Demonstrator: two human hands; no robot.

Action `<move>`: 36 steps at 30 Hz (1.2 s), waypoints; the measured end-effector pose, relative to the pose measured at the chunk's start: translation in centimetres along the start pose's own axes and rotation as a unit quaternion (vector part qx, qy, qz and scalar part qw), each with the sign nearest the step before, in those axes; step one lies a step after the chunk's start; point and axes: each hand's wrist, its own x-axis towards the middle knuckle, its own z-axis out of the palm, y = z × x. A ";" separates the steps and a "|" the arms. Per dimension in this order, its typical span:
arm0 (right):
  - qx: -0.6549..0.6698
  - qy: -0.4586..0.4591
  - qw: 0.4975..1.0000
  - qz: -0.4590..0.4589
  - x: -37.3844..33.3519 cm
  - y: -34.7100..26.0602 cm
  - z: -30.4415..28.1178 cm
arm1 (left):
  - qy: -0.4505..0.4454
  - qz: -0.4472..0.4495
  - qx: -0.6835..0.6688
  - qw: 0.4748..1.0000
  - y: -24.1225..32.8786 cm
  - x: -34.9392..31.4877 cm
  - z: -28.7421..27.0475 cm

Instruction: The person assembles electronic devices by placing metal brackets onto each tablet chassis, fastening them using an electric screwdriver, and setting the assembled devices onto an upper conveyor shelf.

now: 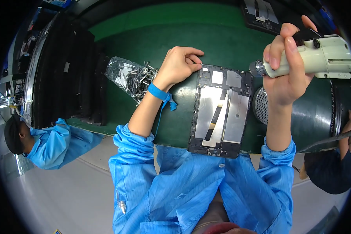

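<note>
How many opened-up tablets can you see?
2: the near tablet lies on the green table; the far tablet sits at the picture's upper right, partly cut off. More may be hidden, perhaps in the dark stack at left.

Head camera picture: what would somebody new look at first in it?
Probably the big pale tool in the right hand, at the upper right. Next might come the opened flat device, silvery inside, near the middle, with the left hand at its upper left corner. Farther left are shiny metal pieces with a clear bag.
</note>
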 end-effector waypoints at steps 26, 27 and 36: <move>-0.026 -0.024 0.993 0.114 -8.3 7.2 5.5 | -0.059 0.073 -0.063 0.994 -2.7 -2.7 -0.4; -0.017 -0.026 0.994 0.104 -8.3 7.2 5.5 | -0.059 0.072 -0.068 0.993 -2.6 -2.6 -0.4; -0.012 -0.025 0.992 0.122 -8.6 7.7 5.2 | -0.059 0.079 -0.082 0.992 -2.8 -2.6 -0.4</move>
